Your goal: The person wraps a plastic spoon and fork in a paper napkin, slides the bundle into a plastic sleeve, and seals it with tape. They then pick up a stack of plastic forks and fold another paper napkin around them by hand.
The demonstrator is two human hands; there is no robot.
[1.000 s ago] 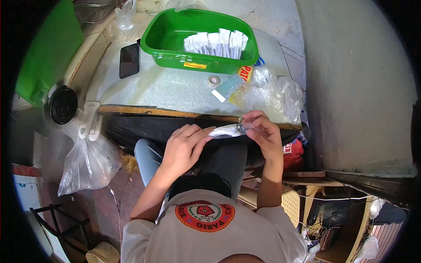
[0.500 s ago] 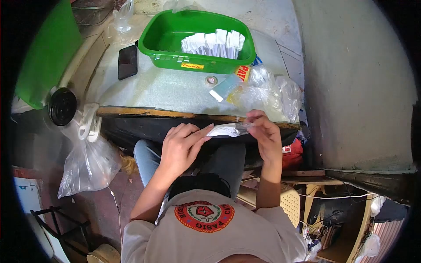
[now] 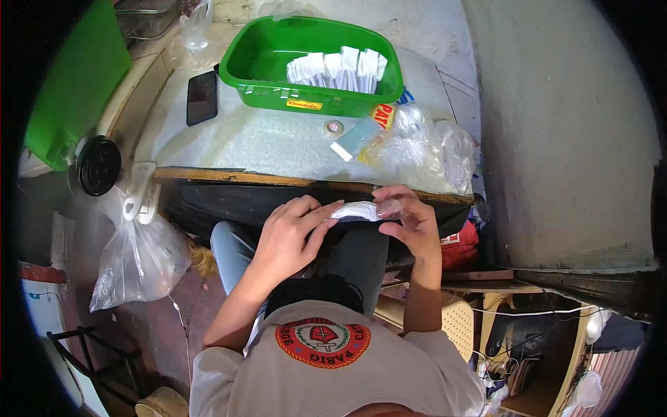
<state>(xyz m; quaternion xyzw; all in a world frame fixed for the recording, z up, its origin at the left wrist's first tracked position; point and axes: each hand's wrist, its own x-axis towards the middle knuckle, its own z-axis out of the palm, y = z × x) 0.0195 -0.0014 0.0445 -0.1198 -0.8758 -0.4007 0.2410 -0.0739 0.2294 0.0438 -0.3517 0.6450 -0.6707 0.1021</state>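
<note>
A small white bundle in a clear plastic wrapper [image 3: 356,211] is held level between my two hands, in front of the table's edge and above my lap. My left hand [image 3: 290,231] pinches its left end between fingers and thumb. At the right end, my right hand [image 3: 411,221] has its fingers and thumb around the loose clear plastic. Beyond them, a green basin [image 3: 260,94] holds several similar white bundles [image 3: 340,69] standing side by side in its right half.
On the table [image 3: 229,149] are a black phone [image 3: 202,99], a roll of tape [image 3: 333,128], a pale blue packet [image 3: 356,139] and clear plastic bags [image 3: 413,149]. A filled clear bag [image 3: 142,260] hangs at the left. A grey wall [image 3: 566,139] stands at the right.
My right hand has moved slightly left and closer over the wrapper's right end, where the plastic stretched out before. The bundle stays between my hands.
</note>
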